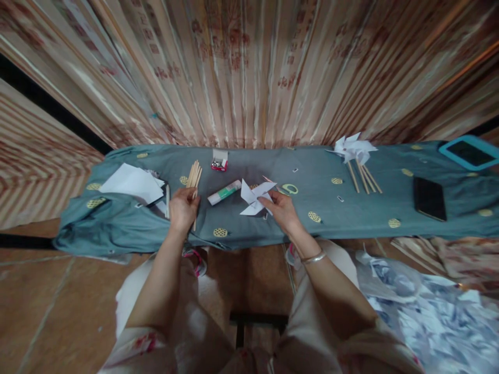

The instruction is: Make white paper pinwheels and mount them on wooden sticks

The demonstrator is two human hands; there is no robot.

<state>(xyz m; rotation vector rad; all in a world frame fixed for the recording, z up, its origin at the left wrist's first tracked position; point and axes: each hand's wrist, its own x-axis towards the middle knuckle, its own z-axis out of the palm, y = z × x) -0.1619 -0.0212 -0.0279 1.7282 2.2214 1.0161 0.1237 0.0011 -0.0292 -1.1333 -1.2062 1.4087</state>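
Observation:
Between the thumb and fingers of my right hand (284, 209) is a white folded-paper pinwheel (254, 198), held just above the cloth. My left hand (184, 209) is closed at the lower part of a bundle of thin wooden sticks (194, 174); how many it grips is hidden by the fingers. A glue stick (224, 192) with a green label lies between my hands. Behind it stands an open small red-and-white box (219, 162) with shiny metal bits inside. Right of the pinwheel rest scissors (289, 189) with yellow-green handles, partly hidden.
White paper sheets (132, 183) lie at the left of the cloth-covered bench (374, 223). Finished pinwheels on sticks (354, 149), a black phone (429, 198) and a blue-framed tablet (470, 152) lie right. A curtain (249, 78) hangs behind; a bag of paper pieces (440, 317) sits below right.

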